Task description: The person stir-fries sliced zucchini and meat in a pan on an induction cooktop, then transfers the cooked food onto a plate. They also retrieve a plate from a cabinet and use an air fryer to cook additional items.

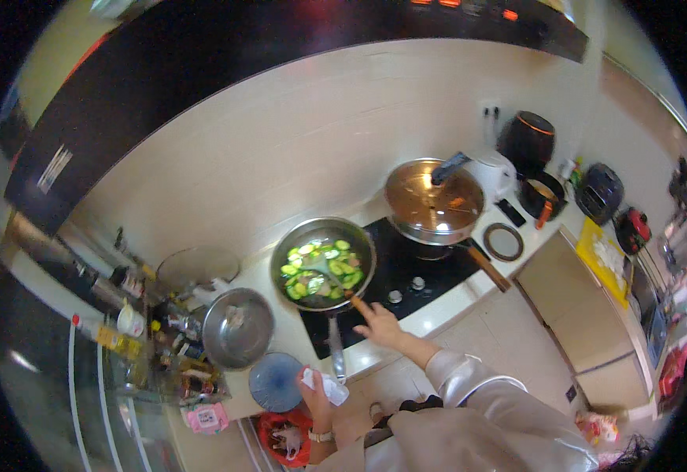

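Note:
My right hand (382, 326) holds the wooden end of a spatula (353, 297). Its pale blade rests among green vegetable slices (343, 277), probably cucumber or squash, and some brownish pieces in liquid. They fill a metal frying pan (369, 251) on the black cooktop (391, 271), and the pan's metal handle (336, 348) points toward me. At the counter's front edge, my left hand (315, 394) grips a crumpled white paper or cloth (333, 389). A blue plate (274, 380) lies just beside that hand. Behind it stands a steel bowl (234, 348) with a small piece of something inside.
A lidded pan (423, 206) with a wooden handle (488, 268) occupies the right burner. Beyond it are a white kettle (491, 174), a phone (510, 213) and a round lid or ring (503, 242). Bottles (119, 342) crowd the left; a red bag (267, 433) hangs below.

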The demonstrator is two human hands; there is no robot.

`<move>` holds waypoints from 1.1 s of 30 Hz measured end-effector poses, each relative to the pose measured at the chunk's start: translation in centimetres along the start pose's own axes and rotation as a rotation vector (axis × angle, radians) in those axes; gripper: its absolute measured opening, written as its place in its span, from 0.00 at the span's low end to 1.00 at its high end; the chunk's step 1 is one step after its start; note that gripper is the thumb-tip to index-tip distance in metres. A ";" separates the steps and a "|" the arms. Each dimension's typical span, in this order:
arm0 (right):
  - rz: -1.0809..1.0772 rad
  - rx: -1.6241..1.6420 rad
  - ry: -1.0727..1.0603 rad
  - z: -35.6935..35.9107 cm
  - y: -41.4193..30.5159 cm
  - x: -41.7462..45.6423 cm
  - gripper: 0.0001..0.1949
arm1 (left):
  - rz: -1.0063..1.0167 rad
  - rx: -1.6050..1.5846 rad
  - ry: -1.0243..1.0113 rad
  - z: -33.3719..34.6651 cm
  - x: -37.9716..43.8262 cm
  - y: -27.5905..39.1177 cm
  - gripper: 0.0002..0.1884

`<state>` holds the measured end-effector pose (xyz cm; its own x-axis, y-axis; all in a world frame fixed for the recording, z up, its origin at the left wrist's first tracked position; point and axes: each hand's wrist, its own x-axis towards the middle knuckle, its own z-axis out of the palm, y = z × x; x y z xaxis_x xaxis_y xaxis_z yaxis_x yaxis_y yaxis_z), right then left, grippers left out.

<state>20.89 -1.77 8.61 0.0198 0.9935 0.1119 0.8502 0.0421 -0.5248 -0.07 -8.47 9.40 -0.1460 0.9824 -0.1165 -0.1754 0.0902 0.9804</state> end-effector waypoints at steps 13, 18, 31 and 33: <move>0.124 0.587 0.261 -17.8 13.8 -22.4 0.12 | -0.032 0.065 -0.693 28.9 -16.6 -3.4 0.10; 0.442 0.447 0.376 -21.9 22.2 -29.1 0.11 | -0.176 -0.163 -0.833 39.6 -22.0 -5.6 0.05; 0.665 0.761 0.551 -36.5 41.5 -32.5 0.07 | -0.265 -0.157 -1.158 64.3 -27.0 -13.5 0.13; 0.763 0.568 0.388 -40.4 44.5 -32.2 0.10 | -0.229 -0.123 -1.155 69.3 -27.0 -14.0 0.12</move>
<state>79.35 -36.10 15.80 0.7053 0.6782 -0.2066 0.1671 -0.4422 -0.8812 73.81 -24.90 9.82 0.8562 0.5164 -0.0131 -0.1843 0.3292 0.9261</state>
